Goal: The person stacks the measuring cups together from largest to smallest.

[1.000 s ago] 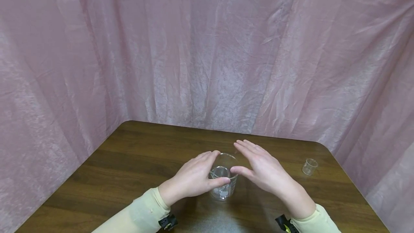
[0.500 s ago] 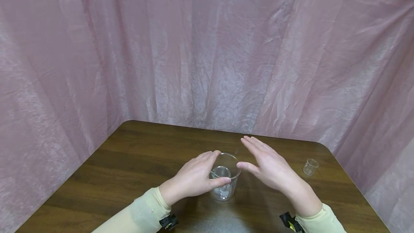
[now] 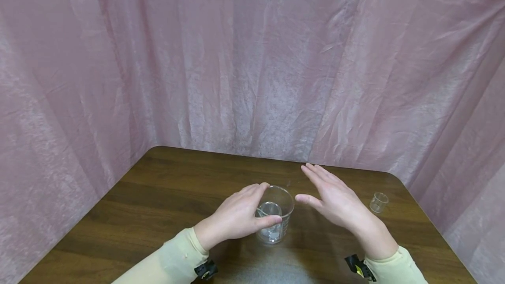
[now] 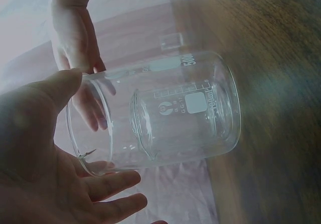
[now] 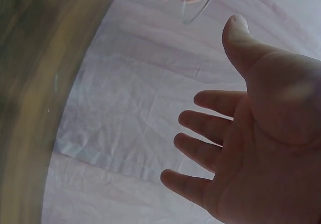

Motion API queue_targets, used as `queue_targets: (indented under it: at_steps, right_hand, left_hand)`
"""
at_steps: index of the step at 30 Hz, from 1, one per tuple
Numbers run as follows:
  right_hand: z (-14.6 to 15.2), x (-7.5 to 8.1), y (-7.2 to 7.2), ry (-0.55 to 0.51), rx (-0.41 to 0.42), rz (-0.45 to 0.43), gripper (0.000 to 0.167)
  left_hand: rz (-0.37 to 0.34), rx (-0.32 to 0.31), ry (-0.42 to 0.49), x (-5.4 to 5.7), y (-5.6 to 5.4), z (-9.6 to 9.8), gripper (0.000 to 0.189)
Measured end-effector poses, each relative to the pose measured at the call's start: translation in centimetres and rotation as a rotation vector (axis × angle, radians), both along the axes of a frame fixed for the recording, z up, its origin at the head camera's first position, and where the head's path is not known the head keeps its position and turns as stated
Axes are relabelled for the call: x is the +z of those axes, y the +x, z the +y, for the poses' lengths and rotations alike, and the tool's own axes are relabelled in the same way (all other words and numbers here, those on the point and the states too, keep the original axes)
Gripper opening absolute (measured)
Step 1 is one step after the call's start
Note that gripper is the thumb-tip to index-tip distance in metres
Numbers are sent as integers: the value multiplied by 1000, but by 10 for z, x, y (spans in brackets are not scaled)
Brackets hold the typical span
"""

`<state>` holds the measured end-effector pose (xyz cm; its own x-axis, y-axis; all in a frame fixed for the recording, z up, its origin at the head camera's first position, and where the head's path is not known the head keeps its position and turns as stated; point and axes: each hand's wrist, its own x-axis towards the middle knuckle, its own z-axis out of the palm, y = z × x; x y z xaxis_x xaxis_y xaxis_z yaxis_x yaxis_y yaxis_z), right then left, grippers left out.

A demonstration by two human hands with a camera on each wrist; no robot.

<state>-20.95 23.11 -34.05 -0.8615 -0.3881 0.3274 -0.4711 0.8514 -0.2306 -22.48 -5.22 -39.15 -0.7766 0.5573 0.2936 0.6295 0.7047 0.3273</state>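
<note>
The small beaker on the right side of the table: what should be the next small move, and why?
Probably move the right grip, open and holding nothing, toward the small beaker, which stands apart; the left grip is around the big beaker, which has another beaker inside.

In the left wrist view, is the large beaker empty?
No, a smaller beaker sits inside the large beaker, its printed markings showing through the outer glass.

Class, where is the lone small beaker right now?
In the head view, the lone small beaker stands near the table's right edge, right of the two nested beakers.
</note>
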Motion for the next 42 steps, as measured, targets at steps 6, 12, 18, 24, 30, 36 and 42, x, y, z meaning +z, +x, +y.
queue_targets:
  at_steps: [6, 12, 18, 24, 30, 36, 42]
  right_hand:
    - [5, 0, -3, 8, -5, 0, 83]
    - [10, 0, -5, 15, -15, -2, 84]
    - [15, 0, -8, 18, -46, -14, 85]
    - [21, -1, -12, 30, -72, -9, 86]
    - [27, -4, -15, 35, -82, -2, 86]
    - [32, -5, -17, 40, -93, 5, 86]
    - [37, -7, -17, 47, -104, 9, 86]
  left_hand:
    - [0, -2, -4, 0, -1, 0, 88]
    - [2, -8, -1, 1, -2, 0, 87]
    - [-5, -8, 4, 1, -1, 0, 86]
    - [-27, 2, 1, 0, -1, 0, 89]
    - [-35, 8, -1, -1, -1, 0, 91]
    - [-30, 4, -3, -1, -1, -1, 90]
    - [-25, 1, -5, -1, -1, -1, 89]
